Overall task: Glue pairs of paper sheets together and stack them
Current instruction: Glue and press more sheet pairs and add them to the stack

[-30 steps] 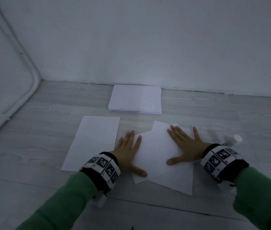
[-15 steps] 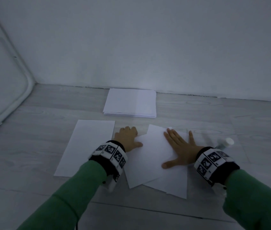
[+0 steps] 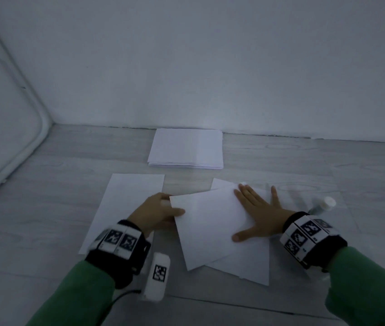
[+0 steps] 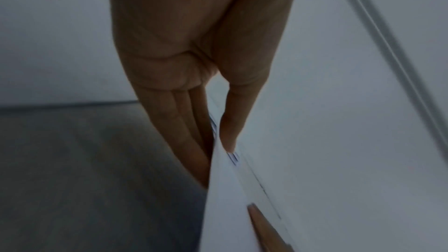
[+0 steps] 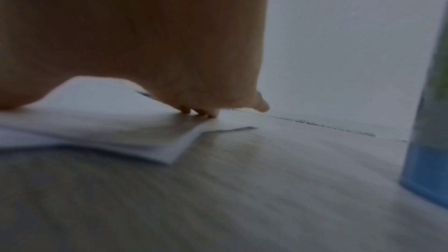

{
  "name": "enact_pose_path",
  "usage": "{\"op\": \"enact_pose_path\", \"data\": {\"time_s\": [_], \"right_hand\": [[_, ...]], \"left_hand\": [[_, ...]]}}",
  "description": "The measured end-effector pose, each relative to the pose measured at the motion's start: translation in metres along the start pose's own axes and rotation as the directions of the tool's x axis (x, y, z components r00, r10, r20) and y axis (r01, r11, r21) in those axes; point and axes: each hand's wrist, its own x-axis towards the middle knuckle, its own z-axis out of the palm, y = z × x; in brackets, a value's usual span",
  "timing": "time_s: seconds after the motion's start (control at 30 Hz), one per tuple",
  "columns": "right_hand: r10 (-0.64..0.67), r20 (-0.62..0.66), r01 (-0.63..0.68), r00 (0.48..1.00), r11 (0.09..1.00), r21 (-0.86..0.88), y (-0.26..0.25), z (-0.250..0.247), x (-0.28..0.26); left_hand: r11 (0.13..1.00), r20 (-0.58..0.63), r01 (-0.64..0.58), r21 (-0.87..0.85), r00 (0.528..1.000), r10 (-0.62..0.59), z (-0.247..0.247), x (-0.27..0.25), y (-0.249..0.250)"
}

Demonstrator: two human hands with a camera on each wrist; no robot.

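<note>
Two white sheets lie crossed on the grey floor: the top sheet [image 3: 208, 227] is skewed over the lower sheet [image 3: 248, 264]. My left hand [image 3: 163, 209] pinches the top sheet's left edge, thumb on top and fingers underneath; the left wrist view shows that pinch on the sheet edge [image 4: 225, 179]. My right hand [image 3: 257, 212] lies flat with spread fingers on the sheets' right part, and the right wrist view shows its fingertips [image 5: 198, 112] pressing the paper [image 5: 121, 131].
A stack of white paper [image 3: 186, 149] lies by the far wall. A single sheet [image 3: 125, 208] lies left of my left hand. A glue stick [image 3: 323, 205] with a white cap stands just right of my right wrist; its blue body [image 5: 429, 141] is close.
My left hand went from lying flat on the sheet to curling round its left edge and lifting it. The top sheet has turned a little. The right hand stays pressed flat.
</note>
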Motion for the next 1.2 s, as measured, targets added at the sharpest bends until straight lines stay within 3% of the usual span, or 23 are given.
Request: {"op": "enact_pose_path", "data": {"time_s": [0.1,0.2,0.23,0.3,0.4,0.47,0.53,0.63,0.7,0.8,0.83,0.93,1.1,1.2], "right_hand": [[0.035,-0.07,-0.029,0.997,0.996,0.087,-0.005,-0.006,-0.006],[0.179,-0.297,-0.037,0.938,0.903,0.428,-0.008,-0.026,-0.016],[0.254,-0.346,-0.014,0.903,0.823,0.569,-0.007,-0.036,-0.018],[0.365,-0.326,0.055,0.872,0.589,0.806,-0.004,-0.054,-0.018],[0.333,-0.236,0.143,0.913,0.28,0.949,-0.003,-0.082,-0.001],[0.358,-0.247,0.209,0.901,0.143,0.967,-0.007,-0.1,0.019],[0.429,-0.243,0.251,0.87,0.038,0.967,-0.011,-0.115,0.044],[0.491,-0.181,0.226,0.852,-0.034,0.973,-0.018,-0.129,0.082],[0.509,-0.155,0.152,0.847,0.047,0.987,-0.02,-0.131,0.107],[0.53,-0.223,0.013,0.818,0.371,0.929,-0.024,-0.127,0.134],[0.528,-0.252,-0.007,0.811,0.44,0.898,-0.026,-0.125,0.139],[0.514,-0.309,-0.025,0.8,0.543,0.84,-0.028,-0.12,0.148],[0.475,-0.296,-0.158,0.828,0.706,0.69,-0.025,-0.117,0.145],[0.447,-0.419,-0.072,0.791,0.747,0.661,-0.024,-0.119,0.123]], "left_hand": [[0.998,0.097,-0.054,0.01,0.994,0.053,0.006,-0.016,-0.012],[0.98,0.036,-0.191,0.053,0.981,0.189,-0.002,-0.015,0.0],[0.973,0.017,-0.225,0.042,0.974,0.224,-0.008,-0.012,0.009],[0.959,-0.011,-0.284,-0.004,0.959,0.284,-0.022,-0.005,0.031],[0.935,-0.076,-0.354,-0.033,0.933,0.351,-0.04,0.018,0.067],[0.934,-0.125,-0.355,-0.047,0.93,0.347,-0.049,0.04,0.088],[0.96,-0.129,-0.278,-0.039,0.954,0.271,-0.057,0.065,0.101],[0.975,-0.209,-0.216,0.045,0.953,0.22,-0.069,0.102,0.106],[0.964,-0.3,-0.219,0.149,0.919,0.256,-0.076,0.124,0.105],[0.903,-0.357,-0.168,0.396,0.878,0.32,-0.085,0.15,0.096],[0.884,-0.365,-0.143,0.446,0.872,0.325,-0.088,0.156,0.092],[0.845,-0.367,-0.088,0.527,0.874,0.32,-0.091,0.169,0.082],[0.808,-0.365,-0.06,0.585,0.871,0.33,-0.085,0.169,0.078],[0.792,-0.363,-0.136,0.595,0.834,0.416,-0.076,0.149,0.081]]}}
